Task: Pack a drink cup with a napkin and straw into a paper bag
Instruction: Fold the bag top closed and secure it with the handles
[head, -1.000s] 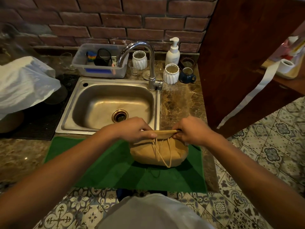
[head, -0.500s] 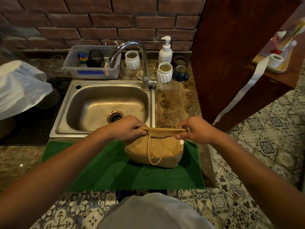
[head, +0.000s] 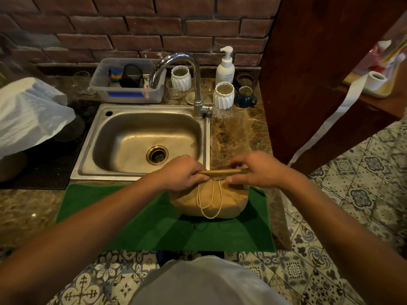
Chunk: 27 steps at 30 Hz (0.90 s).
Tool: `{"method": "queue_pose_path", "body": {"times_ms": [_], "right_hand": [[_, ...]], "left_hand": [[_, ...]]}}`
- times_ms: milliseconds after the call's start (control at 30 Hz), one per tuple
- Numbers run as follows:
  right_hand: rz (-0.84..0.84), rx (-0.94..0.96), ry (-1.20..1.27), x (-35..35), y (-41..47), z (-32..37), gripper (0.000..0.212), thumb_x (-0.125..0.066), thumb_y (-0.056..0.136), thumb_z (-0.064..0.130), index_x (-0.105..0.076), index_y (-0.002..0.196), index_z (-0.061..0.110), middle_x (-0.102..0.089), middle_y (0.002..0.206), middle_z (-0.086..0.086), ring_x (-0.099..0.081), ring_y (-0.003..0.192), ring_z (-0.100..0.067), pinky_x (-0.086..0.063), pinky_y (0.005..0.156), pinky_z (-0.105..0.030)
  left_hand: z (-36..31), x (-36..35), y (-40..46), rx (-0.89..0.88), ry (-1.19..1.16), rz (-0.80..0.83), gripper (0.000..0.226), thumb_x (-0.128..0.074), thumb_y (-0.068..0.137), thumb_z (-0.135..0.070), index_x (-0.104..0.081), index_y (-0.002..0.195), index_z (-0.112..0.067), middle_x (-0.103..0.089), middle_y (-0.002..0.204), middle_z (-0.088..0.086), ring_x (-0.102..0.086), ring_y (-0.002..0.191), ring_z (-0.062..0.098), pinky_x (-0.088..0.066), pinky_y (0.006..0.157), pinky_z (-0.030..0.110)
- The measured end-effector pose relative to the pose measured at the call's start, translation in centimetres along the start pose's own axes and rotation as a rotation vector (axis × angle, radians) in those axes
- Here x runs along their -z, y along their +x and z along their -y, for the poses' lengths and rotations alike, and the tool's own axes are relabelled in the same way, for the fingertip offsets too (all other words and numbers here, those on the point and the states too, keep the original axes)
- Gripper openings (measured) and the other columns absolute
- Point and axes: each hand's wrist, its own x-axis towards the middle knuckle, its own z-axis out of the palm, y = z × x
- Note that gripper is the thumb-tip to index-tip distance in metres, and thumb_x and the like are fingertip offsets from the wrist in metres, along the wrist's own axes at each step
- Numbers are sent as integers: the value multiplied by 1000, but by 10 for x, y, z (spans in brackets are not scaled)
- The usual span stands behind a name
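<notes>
Both the left hand point(head: 184, 172) and right hand point(head: 257, 170) pinch the folded top of the paper bag point(head: 209, 199) bulging beneath them, likely light, crushable paper best gripped along that stiffer fold.

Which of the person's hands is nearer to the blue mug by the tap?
The right. The right hand pinches the paper bag top almost straight in front of the blue mug; the left hand grips the bag's other end, further left, at the sink edge.
</notes>
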Motion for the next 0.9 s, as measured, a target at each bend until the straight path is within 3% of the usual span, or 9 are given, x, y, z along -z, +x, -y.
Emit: {"method": "queue_pose_path", "body": {"times_ms": [133, 267, 467, 567, 700, 900], "right_hand": [[11, 91, -173, -1, 23, 30, 45, -50, 95, 66, -76, 110, 31, -65, 81, 10, -55, 69, -10, -39, 56, -29], [-70, 141, -262, -6, 30, 32, 34, -55, 97, 58, -75, 105, 32, -73, 87, 5, -65, 80, -21, -33, 60, -29], [-161, 218, -245, -9, 22, 26, 39, -54, 94, 62, -77, 99, 30, -74, 82, 3, -66, 74, -20, -28, 54, -28], [-105, 158, -213, -3, 10, 12, 38, -53, 95, 61, -76, 101, 31, -71, 79, 7, -61, 67, -14, -30, 54, -26], [-115, 114, -110, 7, -6, -13, 34, -58, 97, 54, -77, 89, 27, -65, 66, 7, -53, 54, -9, -29, 50, -24], [-130, 63, 34, -1, -13, -33, 33, -59, 96, 54, -80, 98, 29, -75, 78, 9, -65, 67, -6, -46, 57, -26]], "left_hand": [[-6, -3, 4, -19, 36, -2, 37, -55, 97, -50, -74, 83, -22, -68, 69, -4, -58, 61, 14, -46, 59, 38], [5, -3, 2, -13, -62, -19, 34, -62, 95, -46, -54, 64, -33, -53, 58, -10, -47, 54, 6, -39, 57, 37], [4, -2, -2, -25, -98, -17, 31, -62, 96, -44, -61, 69, -29, -52, 56, -10, -47, 53, 7, -38, 57, 36], [3, -1, -2, -29, -99, -16, 32, -62, 97, -43, -62, 70, -26, -52, 56, -12, -47, 53, 4, -36, 57, 34], [5, 1, 0, -21, -151, -14, 32, -62, 97, -40, -73, 77, -18, -57, 59, -10, -49, 54, 5, -36, 56, 30], [8, -2, 0, 6, -207, 61, 33, -61, 98, -43, -73, 76, -21, -62, 63, -5, -55, 57, 11, -39, 57, 29]]}}
